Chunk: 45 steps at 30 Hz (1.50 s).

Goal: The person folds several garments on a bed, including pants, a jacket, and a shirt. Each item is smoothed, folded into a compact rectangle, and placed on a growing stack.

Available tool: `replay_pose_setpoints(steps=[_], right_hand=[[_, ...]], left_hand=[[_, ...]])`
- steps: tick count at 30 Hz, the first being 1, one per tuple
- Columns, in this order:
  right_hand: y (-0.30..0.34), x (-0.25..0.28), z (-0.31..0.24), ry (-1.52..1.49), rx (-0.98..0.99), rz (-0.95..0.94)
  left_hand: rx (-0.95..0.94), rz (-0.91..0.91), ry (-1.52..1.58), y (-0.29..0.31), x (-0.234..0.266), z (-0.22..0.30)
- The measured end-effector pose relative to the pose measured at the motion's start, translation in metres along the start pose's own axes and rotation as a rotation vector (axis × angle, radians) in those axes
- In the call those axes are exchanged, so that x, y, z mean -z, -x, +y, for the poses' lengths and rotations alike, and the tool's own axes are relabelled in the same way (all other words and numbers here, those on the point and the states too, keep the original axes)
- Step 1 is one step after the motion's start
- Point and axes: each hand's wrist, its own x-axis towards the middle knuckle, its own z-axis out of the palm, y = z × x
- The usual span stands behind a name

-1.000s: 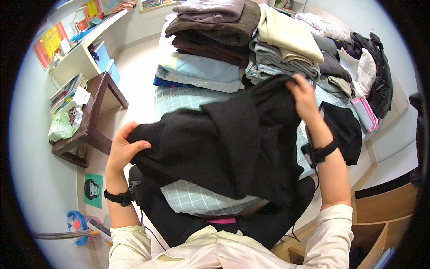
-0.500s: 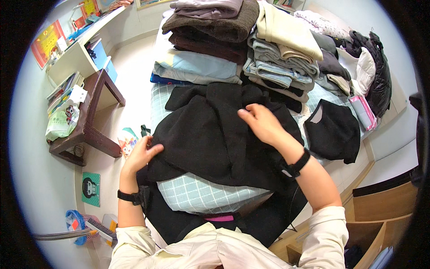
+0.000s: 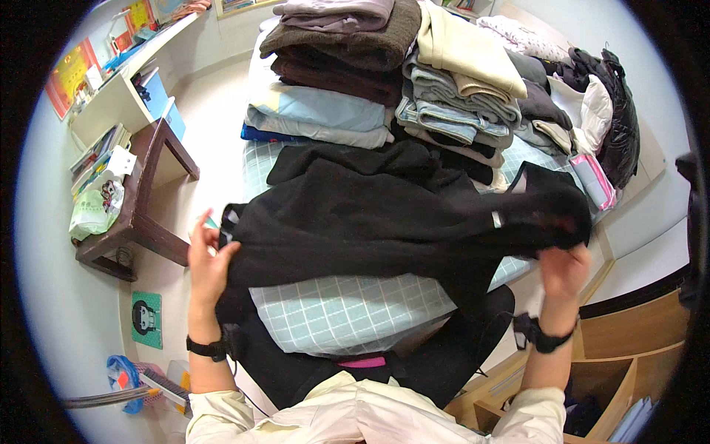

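A black jacket-like garment (image 3: pixel 347 214) lies spread over the checked bedding before me, its far part bunched up. My left hand (image 3: pixel 209 270) is at its left end, thumb and fingers closed about the edge. Out to the right, my right hand (image 3: pixel 566 272) grips the garment's other end and holds it raised and stretched sideways; motion blurs these fingers. A small pale tag (image 3: pixel 497 219) shows on the stretched part. Behind that raised end, a second black garment (image 3: pixel 543 175) is partly hidden.
Folded dark knitwear (image 3: pixel 340 48) and light blue clothes (image 3: pixel 318 109) are stacked at the back, beside folded jeans (image 3: pixel 451 122) and a cream garment (image 3: pixel 470 48). A pink-edged package (image 3: pixel 594 181) lies at the right, near a black puffer jacket (image 3: pixel 623 118). A brown stool (image 3: pixel 159 196) stands left.
My right hand has swung from the garment's middle out to the right, drawing its end along. My left hand has moved slightly left and now holds the left edge. The garment is stretched wider.
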Motion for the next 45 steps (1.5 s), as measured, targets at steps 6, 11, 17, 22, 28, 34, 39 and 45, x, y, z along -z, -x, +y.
replay_pose_setpoints(steps=[6,11,17,22,28,34,39,45], right_hand=[[0.163,0.078,-0.080,0.617,0.183,0.420],[0.246,0.020,-0.050,0.324,-0.209,0.605],[0.198,-0.003,-0.002,0.450,-0.499,0.634],[0.179,0.001,-0.010,0.540,-0.272,0.641],[0.201,0.009,-0.021,0.546,0.065,0.707],[0.194,0.055,-0.024,1.146,-0.750,0.922],[0.147,0.053,0.011,1.908,-0.374,0.389],[0.033,0.062,0.049,1.533,-0.241,0.108]], left_hand=[[-0.412,0.245,-0.258,0.003,0.032,0.048],[0.089,-0.403,-0.460,0.040,0.040,0.021],[0.041,-0.332,-0.466,0.081,0.008,-0.004],[0.212,-0.295,-0.352,0.086,-0.023,0.004],[0.017,-0.383,0.285,0.091,0.009,0.038],[-0.085,-1.387,0.390,0.083,0.047,0.049],[0.476,-1.243,0.184,0.097,0.017,0.036],[0.636,-0.573,0.225,0.068,-0.022,0.020]])
